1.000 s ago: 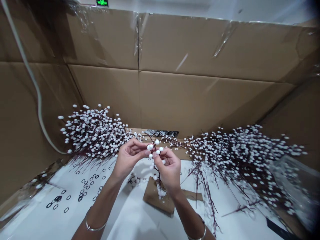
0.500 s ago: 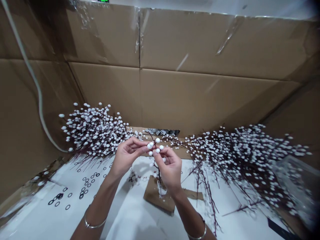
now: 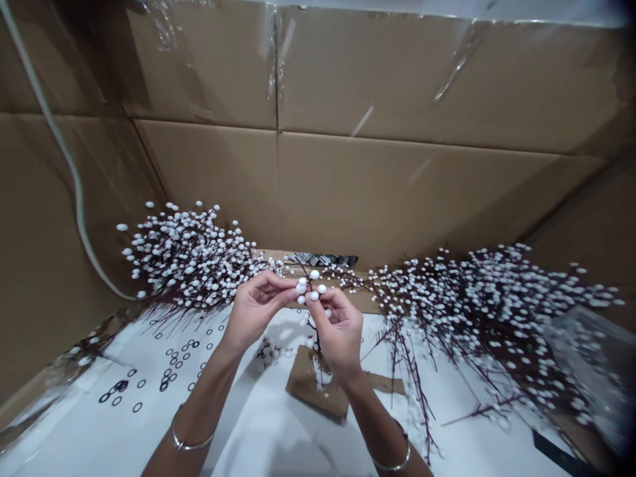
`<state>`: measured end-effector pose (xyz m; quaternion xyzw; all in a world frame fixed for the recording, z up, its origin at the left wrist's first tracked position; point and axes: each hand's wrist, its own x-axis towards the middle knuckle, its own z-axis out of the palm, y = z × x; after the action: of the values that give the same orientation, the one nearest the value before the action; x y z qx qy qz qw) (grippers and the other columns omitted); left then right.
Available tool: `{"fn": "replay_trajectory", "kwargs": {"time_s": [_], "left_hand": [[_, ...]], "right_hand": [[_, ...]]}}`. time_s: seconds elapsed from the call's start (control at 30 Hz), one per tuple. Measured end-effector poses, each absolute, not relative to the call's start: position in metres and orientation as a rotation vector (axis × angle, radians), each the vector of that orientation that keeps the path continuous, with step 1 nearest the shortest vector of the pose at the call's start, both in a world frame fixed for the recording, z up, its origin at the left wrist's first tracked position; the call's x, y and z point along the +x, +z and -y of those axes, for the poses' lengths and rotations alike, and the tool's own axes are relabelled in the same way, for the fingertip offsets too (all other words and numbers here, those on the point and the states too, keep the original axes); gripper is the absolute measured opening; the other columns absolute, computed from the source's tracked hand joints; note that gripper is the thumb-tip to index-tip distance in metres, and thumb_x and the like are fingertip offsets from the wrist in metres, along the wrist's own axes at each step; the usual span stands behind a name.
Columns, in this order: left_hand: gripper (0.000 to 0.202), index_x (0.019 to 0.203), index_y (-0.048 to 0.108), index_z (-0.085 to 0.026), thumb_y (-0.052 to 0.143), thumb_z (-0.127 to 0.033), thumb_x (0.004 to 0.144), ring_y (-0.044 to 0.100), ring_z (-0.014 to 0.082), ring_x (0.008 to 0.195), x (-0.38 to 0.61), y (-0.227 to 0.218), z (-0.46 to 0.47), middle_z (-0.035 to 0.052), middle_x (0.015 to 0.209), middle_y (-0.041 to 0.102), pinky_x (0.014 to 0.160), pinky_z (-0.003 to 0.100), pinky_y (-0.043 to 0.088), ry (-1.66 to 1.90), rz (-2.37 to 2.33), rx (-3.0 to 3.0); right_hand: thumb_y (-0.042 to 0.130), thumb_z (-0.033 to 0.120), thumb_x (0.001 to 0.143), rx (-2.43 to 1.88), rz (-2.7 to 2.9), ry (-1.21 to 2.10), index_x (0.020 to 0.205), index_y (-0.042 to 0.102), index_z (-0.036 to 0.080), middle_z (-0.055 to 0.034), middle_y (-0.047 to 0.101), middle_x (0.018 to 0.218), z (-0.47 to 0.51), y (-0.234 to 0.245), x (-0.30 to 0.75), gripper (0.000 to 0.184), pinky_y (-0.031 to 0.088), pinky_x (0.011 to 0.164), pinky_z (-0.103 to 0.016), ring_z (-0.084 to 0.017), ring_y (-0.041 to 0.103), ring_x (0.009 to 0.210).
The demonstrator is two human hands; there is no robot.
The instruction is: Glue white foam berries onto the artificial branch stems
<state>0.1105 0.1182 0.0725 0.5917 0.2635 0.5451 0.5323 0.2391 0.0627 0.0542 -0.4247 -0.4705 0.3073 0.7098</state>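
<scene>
Both my hands meet above the white table [image 3: 258, 437] on one berry sprig [image 3: 309, 290], a thin dark stem tipped with small white balls. My left hand [image 3: 256, 308] pinches the sprig's top from the left with thumb and forefinger. My right hand [image 3: 338, 331] is closed round the stem just below, and the stem runs down behind its palm. A pile of the same white-berry sprigs [image 3: 189, 258] lies behind my left hand. A larger pile [image 3: 487, 311] spreads to the right.
Several small black rings [image 3: 169, 371] are scattered on the table at left. A brown cardboard piece [image 3: 318, 391] lies under my wrists. Taped cardboard walls [image 3: 348, 185] close in the back and sides. A clear plastic bag [image 3: 591, 358] sits far right, and a pale cable [image 3: 74, 192] hangs at left.
Both hands stay pinched on the sprig, with only slight finger shifts. The view has tilted a little.
</scene>
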Motion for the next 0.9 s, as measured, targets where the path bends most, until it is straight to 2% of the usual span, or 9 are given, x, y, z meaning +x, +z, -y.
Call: {"fn": "replay_trajectory", "kwargs": {"time_s": [0.2, 0.33, 0.4, 0.5, 0.57, 0.63, 0.73, 0.83, 0.9], "left_hand": [[0.014, 0.083, 0.064, -0.017, 0.075, -0.024, 0.078, 0.071, 0.0178, 0.089, 0.112, 0.074, -0.117, 0.0048, 0.092, 0.074, 0.078, 0.026, 0.058, 1.292, -0.64, 1.44], [0.034, 0.111, 0.056, -0.021, 0.072, -0.027, 0.082, 0.067, 0.0192, 0.103, 0.111, 0.075, -0.119, 0.0069, 0.108, 0.071, 0.085, 0.028, 0.055, 1.188, -0.57, 1.418], [0.041, 0.117, 0.054, -0.021, 0.072, -0.029, 0.081, 0.066, 0.0204, 0.106, 0.11, 0.074, -0.119, 0.0078, 0.111, 0.07, 0.086, 0.03, 0.054, 1.063, -0.567, 1.502], [0.026, 0.103, 0.065, -0.019, 0.071, -0.032, 0.081, 0.067, 0.0213, 0.098, 0.11, 0.07, -0.116, 0.0065, 0.102, 0.071, 0.083, 0.03, 0.052, 0.853, -0.696, 1.773], [0.018, 0.095, 0.069, -0.019, 0.067, -0.033, 0.084, 0.067, 0.0205, 0.091, 0.112, 0.068, -0.112, 0.0047, 0.095, 0.072, 0.079, 0.03, 0.05, 0.823, -0.774, 1.921], [0.019, 0.097, 0.07, -0.02, 0.062, -0.035, 0.088, 0.067, 0.0192, 0.086, 0.112, 0.067, -0.11, 0.0031, 0.092, 0.072, 0.076, 0.029, 0.049, 0.846, -0.799, 1.998], [0.021, 0.101, 0.071, -0.022, 0.061, -0.036, 0.088, 0.067, 0.0184, 0.086, 0.11, 0.071, -0.108, 0.0015, 0.092, 0.073, 0.075, 0.027, 0.048, 0.821, -0.796, 2.038], [0.017, 0.093, 0.071, -0.021, 0.061, -0.034, 0.088, 0.067, 0.0177, 0.084, 0.109, 0.075, -0.108, 0.0009, 0.089, 0.073, 0.074, 0.026, 0.046, 0.773, -0.791, 2.073], [0.018, 0.088, 0.071, -0.02, 0.06, -0.033, 0.089, 0.066, 0.0174, 0.08, 0.109, 0.075, -0.107, 0.0009, 0.085, 0.072, 0.071, 0.025, 0.045, 0.742, -0.79, 2.109]], "right_hand": [[0.068, 0.03, 0.083, -0.947, 1.044, 0.711, 0.082, 0.065, 0.02, -0.0015, 0.068, 0.085, -0.068, 0.054, 0.244, 0.01, 0.046, 0.07, -0.025, -0.014, 0.06, 0.077], [0.072, 0.03, 0.079, -0.919, 0.975, 0.778, 0.077, 0.068, 0.019, -0.0032, 0.07, 0.092, -0.075, 0.051, 0.25, 0.012, 0.047, 0.085, -0.03, -0.017, 0.062, 0.092], [0.073, 0.031, 0.078, -0.896, 0.926, 0.798, 0.076, 0.07, 0.019, -0.0042, 0.069, 0.1, -0.078, 0.048, 0.251, 0.012, 0.045, 0.093, -0.032, -0.019, 0.061, 0.101], [0.073, 0.031, 0.078, -0.87, 0.864, 0.866, 0.077, 0.07, 0.02, -0.0041, 0.068, 0.101, -0.081, 0.046, 0.252, 0.011, 0.046, 0.092, -0.033, -0.02, 0.061, 0.102], [0.072, 0.033, 0.079, -0.88, 0.873, 0.929, 0.085, 0.07, 0.022, -0.0039, 0.068, 0.102, -0.079, 0.047, 0.253, 0.013, 0.048, 0.088, -0.034, -0.02, 0.062, 0.097], [0.069, 0.033, 0.08, -0.936, 0.991, 0.919, 0.099, 0.069, 0.024, -0.0045, 0.067, 0.11, -0.076, 0.053, 0.257, 0.021, 0.047, 0.089, -0.036, -0.021, 0.062, 0.1], [0.069, 0.027, 0.079, -0.994, 1.255, 0.717, 0.12, 0.058, 0.028, -0.0045, 0.061, 0.125, -0.069, 0.065, 0.268, 0.042, 0.041, 0.099, -0.04, -0.023, 0.056, 0.113], [0.069, 0.022, 0.077, -1.018, 1.449, 0.61, 0.129, 0.049, 0.031, -0.0038, 0.054, 0.134, -0.061, 0.075, 0.28, 0.057, 0.036, 0.105, -0.041, -0.023, 0.05, 0.121], [0.07, 0.022, 0.076, -1.028, 1.533, 0.641, 0.13, 0.049, 0.032, -0.0033, 0.052, 0.137, -0.057, 0.079, 0.286, 0.059, 0.035, 0.106, -0.041, -0.023, 0.048, 0.123]]}}
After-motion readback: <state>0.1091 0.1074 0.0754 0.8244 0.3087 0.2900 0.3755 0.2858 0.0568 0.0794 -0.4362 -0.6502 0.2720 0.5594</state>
